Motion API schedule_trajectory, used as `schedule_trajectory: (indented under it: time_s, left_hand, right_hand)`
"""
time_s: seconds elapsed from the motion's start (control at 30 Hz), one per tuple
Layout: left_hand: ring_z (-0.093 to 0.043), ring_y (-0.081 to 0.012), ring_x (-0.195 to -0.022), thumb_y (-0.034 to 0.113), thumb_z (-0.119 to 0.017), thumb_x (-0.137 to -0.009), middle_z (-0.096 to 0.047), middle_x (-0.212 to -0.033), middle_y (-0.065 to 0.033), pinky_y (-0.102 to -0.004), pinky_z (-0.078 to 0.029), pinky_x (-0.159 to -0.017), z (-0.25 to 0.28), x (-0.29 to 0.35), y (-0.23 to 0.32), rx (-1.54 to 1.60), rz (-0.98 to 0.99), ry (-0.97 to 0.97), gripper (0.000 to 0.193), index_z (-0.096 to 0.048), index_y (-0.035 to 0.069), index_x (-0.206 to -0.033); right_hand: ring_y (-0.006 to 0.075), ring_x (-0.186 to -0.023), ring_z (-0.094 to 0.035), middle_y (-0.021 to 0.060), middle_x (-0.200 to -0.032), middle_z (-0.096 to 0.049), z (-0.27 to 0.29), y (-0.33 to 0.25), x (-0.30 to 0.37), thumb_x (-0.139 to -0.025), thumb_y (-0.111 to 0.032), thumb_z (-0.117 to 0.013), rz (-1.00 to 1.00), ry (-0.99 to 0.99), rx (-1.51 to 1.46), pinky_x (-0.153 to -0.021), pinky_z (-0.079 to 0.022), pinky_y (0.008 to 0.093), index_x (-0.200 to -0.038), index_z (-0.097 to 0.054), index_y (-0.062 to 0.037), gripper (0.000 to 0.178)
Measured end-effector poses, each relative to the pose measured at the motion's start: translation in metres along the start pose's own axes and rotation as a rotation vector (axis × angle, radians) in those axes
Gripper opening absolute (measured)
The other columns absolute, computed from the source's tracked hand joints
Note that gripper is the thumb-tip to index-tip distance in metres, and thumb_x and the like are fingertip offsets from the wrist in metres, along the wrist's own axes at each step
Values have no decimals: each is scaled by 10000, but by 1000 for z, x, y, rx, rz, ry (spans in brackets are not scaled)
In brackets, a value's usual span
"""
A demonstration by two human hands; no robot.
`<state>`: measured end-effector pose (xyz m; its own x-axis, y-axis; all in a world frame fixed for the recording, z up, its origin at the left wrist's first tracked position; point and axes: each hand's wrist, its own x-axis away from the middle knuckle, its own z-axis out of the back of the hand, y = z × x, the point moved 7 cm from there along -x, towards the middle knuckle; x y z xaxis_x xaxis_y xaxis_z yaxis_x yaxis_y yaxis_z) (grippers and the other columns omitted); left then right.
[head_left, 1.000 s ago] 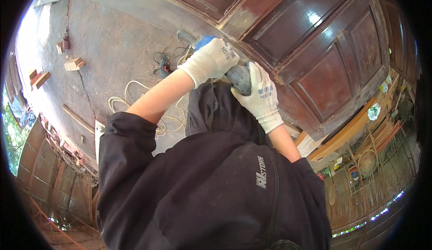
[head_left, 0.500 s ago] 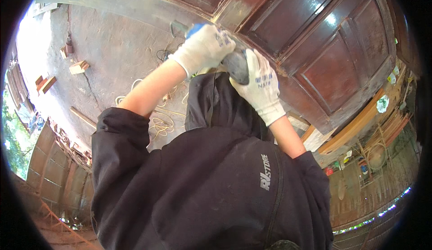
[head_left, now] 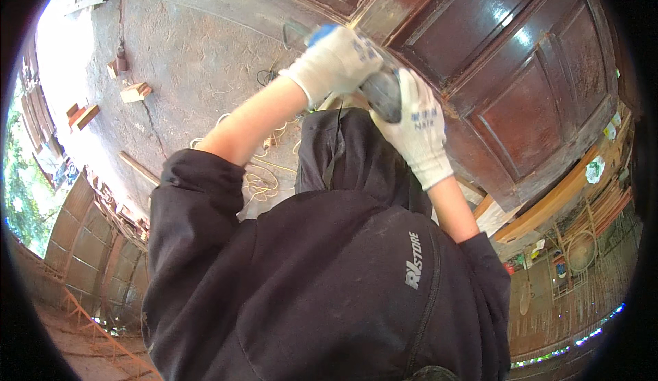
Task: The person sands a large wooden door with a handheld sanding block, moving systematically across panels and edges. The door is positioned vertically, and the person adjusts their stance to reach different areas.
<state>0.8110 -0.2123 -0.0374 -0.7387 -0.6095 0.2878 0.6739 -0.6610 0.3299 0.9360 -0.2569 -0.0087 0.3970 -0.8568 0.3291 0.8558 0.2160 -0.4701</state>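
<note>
Both my hands wear white knitted gloves with dark printing. My left hand (head_left: 339,62) is wrapped around the front of a handheld power tool (head_left: 382,96), slightly smeared by motion. My right hand (head_left: 415,127) closes round its dark grey rounded rear end. The tool has a blue part at its front, with a greyish loop-like piece beyond it; its exact kind is hard to make out. It is by the edge of a brown panelled wooden door (head_left: 541,110). The tool's underside and the contact with the wood are hidden by my gloves.
Pale cords (head_left: 264,182) lie coiled on the grey floor (head_left: 199,58), left of my black hood (head_left: 346,151). Small wood blocks (head_left: 136,92) and a thin wooden strip (head_left: 139,168) lie farther left. Long timber boards (head_left: 548,199) run beneath the door's right side.
The whole view has shifted, so the door, floor and my arms all appear farther right. Both hands keep their hold on the tool, with little change relative to the door.
</note>
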Motion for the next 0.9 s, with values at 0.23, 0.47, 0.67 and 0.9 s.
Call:
schedule_trajectory:
  time_s: [0.23,0.47,0.67,0.9]
  left_hand:
    - [-727,-254,-795,293,-685,-822,-721,-802,-56,-397,-562,-683,0,-10,7,-40,35,-97,179,-681,172,-954]
    - [-729,-257,-788,222,-658,-826,-722,-804,-60,-399,-575,-668,2,0,-1,14,19,65,138,-686,183,-955]
    - [-728,-226,-857,345,-734,-805,-737,-936,-31,-395,-565,-762,12,28,-49,-108,192,-119,360,-685,214,-1137]
    - [-731,-239,-802,285,-663,-831,-732,-855,-70,-403,-563,-701,-11,-16,28,-90,14,-63,280,-688,191,-1093]
  right_hand:
    - [375,-1211,-565,214,-1314,-565,4,9,1,-722,-326,-827,-16,-5,-39,-1025,-475,454,-1387,-462,-26,816]
    - [365,-1211,-563,195,-1288,-572,4,-5,-5,-690,-280,-848,-18,-14,-67,-997,-489,451,-1346,-473,-38,793]
    - [358,-1138,-595,188,-1296,-564,-2,-42,-47,-726,-321,-800,31,-127,-9,-949,-512,449,-1352,-480,-47,754]
    - [363,-1260,-532,194,-1368,-541,4,18,21,-705,-304,-829,-71,-35,-28,-1064,-442,446,-1402,-448,-23,843]
